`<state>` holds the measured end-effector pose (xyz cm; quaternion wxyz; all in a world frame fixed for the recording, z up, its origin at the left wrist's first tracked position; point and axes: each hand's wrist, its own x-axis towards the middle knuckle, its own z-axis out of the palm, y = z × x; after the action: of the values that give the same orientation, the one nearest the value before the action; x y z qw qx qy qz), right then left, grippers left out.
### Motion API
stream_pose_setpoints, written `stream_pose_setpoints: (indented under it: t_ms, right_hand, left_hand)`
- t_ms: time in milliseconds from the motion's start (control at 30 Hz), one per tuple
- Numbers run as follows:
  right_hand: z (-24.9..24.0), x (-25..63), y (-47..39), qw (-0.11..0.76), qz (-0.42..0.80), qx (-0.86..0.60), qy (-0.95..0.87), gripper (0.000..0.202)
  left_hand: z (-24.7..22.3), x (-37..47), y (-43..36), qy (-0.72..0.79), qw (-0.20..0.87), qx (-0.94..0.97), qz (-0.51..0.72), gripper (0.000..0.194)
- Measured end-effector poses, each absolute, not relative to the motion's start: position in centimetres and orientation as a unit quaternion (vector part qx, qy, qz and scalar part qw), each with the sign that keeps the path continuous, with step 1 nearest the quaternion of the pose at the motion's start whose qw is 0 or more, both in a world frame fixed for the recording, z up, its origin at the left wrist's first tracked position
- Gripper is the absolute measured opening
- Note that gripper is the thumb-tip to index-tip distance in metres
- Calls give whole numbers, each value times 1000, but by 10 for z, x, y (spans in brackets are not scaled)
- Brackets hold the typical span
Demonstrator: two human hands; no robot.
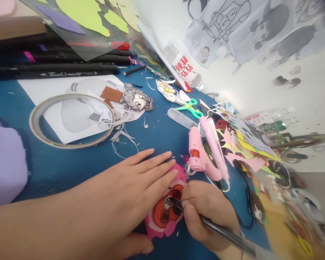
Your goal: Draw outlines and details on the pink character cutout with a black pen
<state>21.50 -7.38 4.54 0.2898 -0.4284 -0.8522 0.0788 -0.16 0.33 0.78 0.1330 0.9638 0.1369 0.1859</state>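
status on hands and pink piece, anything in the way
Left hand over edge of pink piece. Right hand grips dark pen, tip at its orange part. Pink glue gun close by, seemingly clear of pen.

Single head-worn view, looking forward and down over the blue surface (157, 133), close above the left hand (146, 184) and right hand (208, 209), frame rolled sideways, surface's far edge running diagonally, white wall (308, 85) beyond it

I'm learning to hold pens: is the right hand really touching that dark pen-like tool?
Touching. The head view shows the right hand closed around the dark pen-like tool, gripping it near its tip.
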Motion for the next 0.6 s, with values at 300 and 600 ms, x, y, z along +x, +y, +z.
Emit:
stream_pose_setpoints:
  t_ms: [300,600]
  right_hand:
    - [46,213,-72,317,86,-431,-841,26]
    - [41,213,-76,346,107,-458,-812,24]
  left_hand:
    - [8,-2,3,135,120,965,190,98]
    - [8,-4,4,128,114,968,185,98]
